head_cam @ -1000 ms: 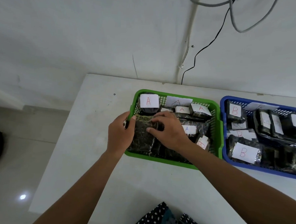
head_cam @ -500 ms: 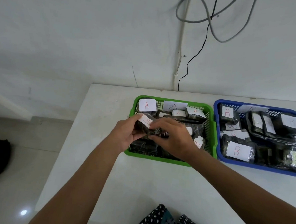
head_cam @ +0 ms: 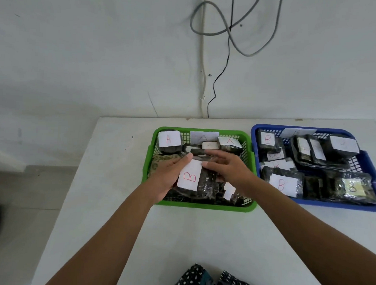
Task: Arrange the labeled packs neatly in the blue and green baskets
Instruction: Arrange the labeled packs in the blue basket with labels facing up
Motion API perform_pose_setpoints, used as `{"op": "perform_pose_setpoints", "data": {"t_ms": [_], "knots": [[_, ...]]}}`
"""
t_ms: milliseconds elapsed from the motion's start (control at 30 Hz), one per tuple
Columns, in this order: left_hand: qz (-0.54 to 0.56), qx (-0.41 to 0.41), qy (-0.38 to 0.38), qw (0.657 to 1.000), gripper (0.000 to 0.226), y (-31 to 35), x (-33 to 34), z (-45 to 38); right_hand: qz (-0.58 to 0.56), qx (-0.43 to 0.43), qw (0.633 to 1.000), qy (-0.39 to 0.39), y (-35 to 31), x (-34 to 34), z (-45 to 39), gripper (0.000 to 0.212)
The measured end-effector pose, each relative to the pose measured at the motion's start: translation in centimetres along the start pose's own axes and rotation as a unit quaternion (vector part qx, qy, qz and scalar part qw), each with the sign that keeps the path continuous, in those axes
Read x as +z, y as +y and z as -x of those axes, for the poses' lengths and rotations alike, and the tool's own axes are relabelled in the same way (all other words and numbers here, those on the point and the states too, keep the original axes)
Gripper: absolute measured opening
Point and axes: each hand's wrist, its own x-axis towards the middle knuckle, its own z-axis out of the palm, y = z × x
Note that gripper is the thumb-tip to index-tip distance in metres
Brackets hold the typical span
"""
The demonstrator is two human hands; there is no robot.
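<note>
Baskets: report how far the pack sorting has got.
Done: B packs fill the blue basket, and A packs line the back of the green basket. In hand: the left hand holds a pack labelled B over the green basket, the right hand beside it. Left: moving it to blue, tidying.

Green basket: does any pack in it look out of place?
Yes. The pack labeled B, held by the left hand over the green basket, looks misplaced: packs there show A, and B packs lie in the blue basket.
</note>
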Motion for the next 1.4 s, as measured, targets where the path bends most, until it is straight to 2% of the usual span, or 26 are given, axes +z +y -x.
{"op": "perform_pose_setpoints", "data": {"t_ms": [133, 233, 333, 467, 567, 633, 800, 867, 933, 1033, 1167, 1400], "knots": [[-0.073, -0.018, -0.011, 0.997, 0.036, 0.4, 4.2, -1.6, 0.039, 0.011, 0.999, 0.019, 1.2, -4.2, 2.7, 0.027], [-0.108, -0.001, 0.015, 0.994, 0.037, 0.5, 8.5, -3.0, 0.02, -0.003, 0.994, 0.109, 2.0, -7.9, 5.4, 0.018], [-0.189, 0.088, 0.061, 0.976, 0.026, 0.3, 12.9, -3.9, -0.038, -0.012, 0.978, 0.205, 2.8, -11.9, 8.0, 0.018], [-0.279, 0.149, 0.08, 0.945, 0.055, -0.7, 18.4, -4.6, -0.12, -0.011, 0.934, 0.337, 3.6, -16.8, 10.6, 0.019], [-0.28, 0.167, 0.097, 0.94, 0.041, -1.9, 21.3, -4.7, -0.154, 0.001, 0.907, 0.392, 4.2, -19.3, 11.2, 0.02], [-0.273, 0.162, 0.123, 0.94, 0.035, -2.8, 22.4, -4.7, -0.169, 0.007, 0.903, 0.396, 4.7, -20.1, 11.1, 0.02], [-0.309, 0.124, 0.147, 0.931, 0.056, -3.9, 23.0, -5.4, -0.141, 0.013, 0.929, 0.343, 5.9, -20.3, 10.1, 0.028], [-0.302, 0.117, 0.155, 0.933, 0.057, -4.2, 22.8, -5.7, -0.08, 0.018, 0.943, 0.323, 6.6, -19.9, 9.8, 0.04], [-0.287, 0.128, 0.164, 0.935, 0.054, -4.5, 22.5, -5.9, 0.037, 0.012, 0.948, 0.316, 7.4, -19.6, 9.7, 0.049], [-0.293, 0.141, 0.172, 0.93, 0.053, -4.8, 22.1, -6.2, 0.13, 0.0, 0.938, 0.321, 8.0, -19.1, 9.8, 0.052], [-0.295, 0.15, 0.182, 0.926, 0.052, -5.3, 22.0, -6.8, 0.144, -0.009, 0.924, 0.355, 8.0, -18.7, 9.3, 0.055], [-0.319, 0.168, 0.187, 0.914, 0.049, -5.8, 21.3, -7.2, 0.186, -0.005, 0.922, 0.34, 7.9, -18.7, 8.1, 0.065]]}}
